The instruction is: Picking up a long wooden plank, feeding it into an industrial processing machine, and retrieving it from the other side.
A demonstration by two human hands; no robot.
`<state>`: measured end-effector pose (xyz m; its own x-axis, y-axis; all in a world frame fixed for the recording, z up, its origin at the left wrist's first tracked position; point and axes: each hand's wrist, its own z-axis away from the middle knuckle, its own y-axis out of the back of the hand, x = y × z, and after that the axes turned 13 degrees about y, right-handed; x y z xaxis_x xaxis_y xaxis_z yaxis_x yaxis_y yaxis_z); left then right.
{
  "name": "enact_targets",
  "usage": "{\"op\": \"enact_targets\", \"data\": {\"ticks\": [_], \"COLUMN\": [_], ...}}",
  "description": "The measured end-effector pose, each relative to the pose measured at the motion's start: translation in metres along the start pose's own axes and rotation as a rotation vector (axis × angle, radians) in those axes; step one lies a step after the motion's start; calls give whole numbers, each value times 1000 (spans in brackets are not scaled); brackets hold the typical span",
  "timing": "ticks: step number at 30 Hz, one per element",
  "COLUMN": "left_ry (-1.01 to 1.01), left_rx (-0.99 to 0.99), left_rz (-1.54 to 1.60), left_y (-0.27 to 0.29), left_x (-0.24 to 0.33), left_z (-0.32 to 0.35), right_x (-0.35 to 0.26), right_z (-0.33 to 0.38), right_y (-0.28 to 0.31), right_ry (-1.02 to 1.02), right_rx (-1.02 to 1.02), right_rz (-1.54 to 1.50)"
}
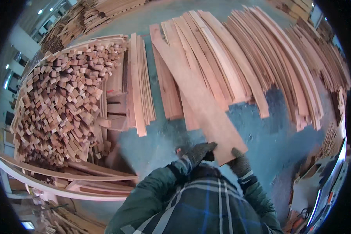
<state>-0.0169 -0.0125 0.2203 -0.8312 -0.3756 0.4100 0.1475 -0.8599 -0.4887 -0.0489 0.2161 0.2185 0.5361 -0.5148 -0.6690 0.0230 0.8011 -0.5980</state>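
A long, wide wooden plank (201, 99) slants from the far left of the laid-out boards to just in front of me. Its near end lies between my two hands, and its far part rests over other boards. My right hand (240, 163), in a dark glove, is closed on the right corner of the near end, thumb on top. At the plank's left edge, my left hand (199, 153), also gloved, is closed around the side, its fingers partly hidden.
Long boards (222, 58) lie side by side ahead on a blue-green floor (148, 150). To the left rises a big stack of square-ended wooden strips (62, 97), with narrow boards (138, 85) beside it. Curved timber rails (66, 175) cross the lower left. More boards (319, 58) lie far right.
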Motion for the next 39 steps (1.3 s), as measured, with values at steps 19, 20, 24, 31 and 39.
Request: {"op": "enact_targets", "data": {"ticks": [19,20,24,31,39], "left_ry": [-145,-40,237,-493,-674], "left_rx": [587,599,431,424,373], "left_rz": [-1191,-963,49,-938,-2441], "left_y": [211,219,190,65,45], "left_x": [17,29,94,180,204], "left_z": [-203,-217,-233,-169,-162], "right_x": [-45,-45,-52,-82,-143], "right_z": [175,174,178,182,203], "right_y": [141,142,136,68,17], "right_ry": [521,563,627,611,398], "right_rx": [671,683,923,1009,985], "right_rz": [61,91,662,907,858]}}
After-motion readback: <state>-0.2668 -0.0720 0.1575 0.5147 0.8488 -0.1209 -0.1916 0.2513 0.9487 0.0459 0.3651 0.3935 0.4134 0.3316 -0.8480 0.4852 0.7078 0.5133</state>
